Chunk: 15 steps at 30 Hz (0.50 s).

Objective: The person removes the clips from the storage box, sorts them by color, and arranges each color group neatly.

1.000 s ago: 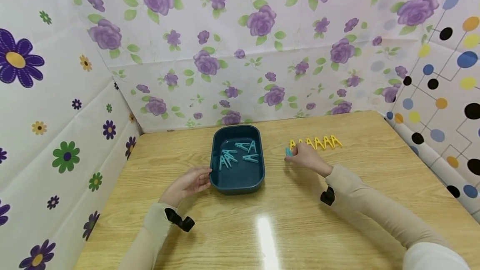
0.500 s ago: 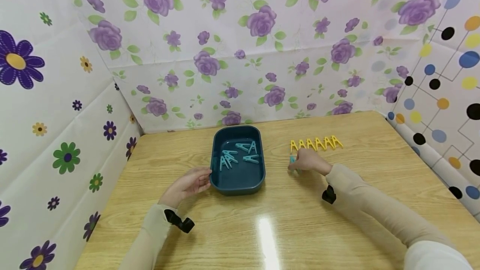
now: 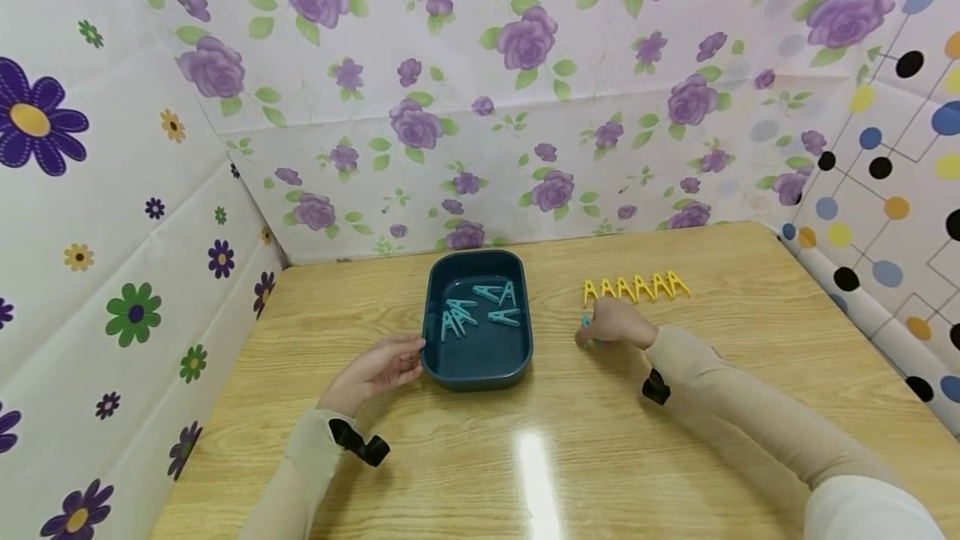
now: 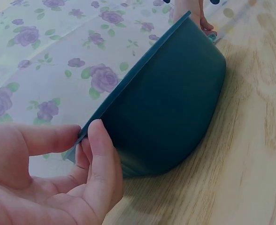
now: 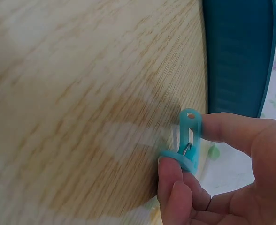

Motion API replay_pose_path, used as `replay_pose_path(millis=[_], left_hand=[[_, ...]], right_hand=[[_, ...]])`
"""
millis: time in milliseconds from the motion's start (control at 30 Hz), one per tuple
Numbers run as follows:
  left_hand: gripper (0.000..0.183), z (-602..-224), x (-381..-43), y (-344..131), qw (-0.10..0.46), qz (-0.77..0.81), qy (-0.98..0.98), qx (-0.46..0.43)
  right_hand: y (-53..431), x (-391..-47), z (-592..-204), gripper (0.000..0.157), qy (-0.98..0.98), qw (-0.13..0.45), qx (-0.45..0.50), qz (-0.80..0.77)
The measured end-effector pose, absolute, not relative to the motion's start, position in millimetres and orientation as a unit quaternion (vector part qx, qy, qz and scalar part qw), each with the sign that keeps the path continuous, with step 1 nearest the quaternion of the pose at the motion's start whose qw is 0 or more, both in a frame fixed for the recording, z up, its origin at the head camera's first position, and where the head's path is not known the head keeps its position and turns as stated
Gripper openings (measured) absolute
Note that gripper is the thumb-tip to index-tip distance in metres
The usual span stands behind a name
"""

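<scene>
At the left side of a dark teal plastic tub [image 3: 478,380], my left hand [image 3: 378,367] pinches the rim between thumb and fingers; the left wrist view shows the tub wall [image 4: 168,103] close up. Several light blue clothespins [image 3: 503,317] lie loose inside. To the right of the tub, my right hand [image 3: 621,323] holds one light blue clothespin [image 5: 191,129] low at the tabletop, thumb on one side and fingers on the other. Just behind that hand, several yellow clothespins [image 3: 639,288] stand in a row.
The wooden table [image 3: 450,457] meets a flower-print sheet [image 3: 480,157] at the back. Patterned sheets also hang at the left [image 3: 135,273] and right [image 3: 877,215]. A bright reflection shows on the table's near part.
My right hand has brought the light blue clothespin a little nearer to me, to a spot in front of the yellow row's left end. My left hand has stayed at the tub.
</scene>
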State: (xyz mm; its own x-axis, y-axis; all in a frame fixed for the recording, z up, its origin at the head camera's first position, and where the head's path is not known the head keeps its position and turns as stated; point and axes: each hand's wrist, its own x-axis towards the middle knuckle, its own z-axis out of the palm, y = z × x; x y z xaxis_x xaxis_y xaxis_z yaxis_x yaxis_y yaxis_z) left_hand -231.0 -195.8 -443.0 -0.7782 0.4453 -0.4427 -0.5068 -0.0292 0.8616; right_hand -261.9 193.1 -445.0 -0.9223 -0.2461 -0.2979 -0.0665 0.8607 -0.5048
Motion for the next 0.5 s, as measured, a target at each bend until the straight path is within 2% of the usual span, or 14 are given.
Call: replay_pose_path(millis=[300, 500], left_hand=[[0.047, -445.0, -230.3, -196.9, 0.328, 0.716, 0.615, -0.025], [0.033, -446.2, -230.2, -197.7, 0.329, 0.723, 0.607, -0.023]], right_hand=[[189.8, -265.1, -449.6, 0.048, 0.951, 0.168, -0.091, -0.244], [191.1, -264.4, -447.5, 0.051, 0.956, 0.141, -0.106, -0.236]])
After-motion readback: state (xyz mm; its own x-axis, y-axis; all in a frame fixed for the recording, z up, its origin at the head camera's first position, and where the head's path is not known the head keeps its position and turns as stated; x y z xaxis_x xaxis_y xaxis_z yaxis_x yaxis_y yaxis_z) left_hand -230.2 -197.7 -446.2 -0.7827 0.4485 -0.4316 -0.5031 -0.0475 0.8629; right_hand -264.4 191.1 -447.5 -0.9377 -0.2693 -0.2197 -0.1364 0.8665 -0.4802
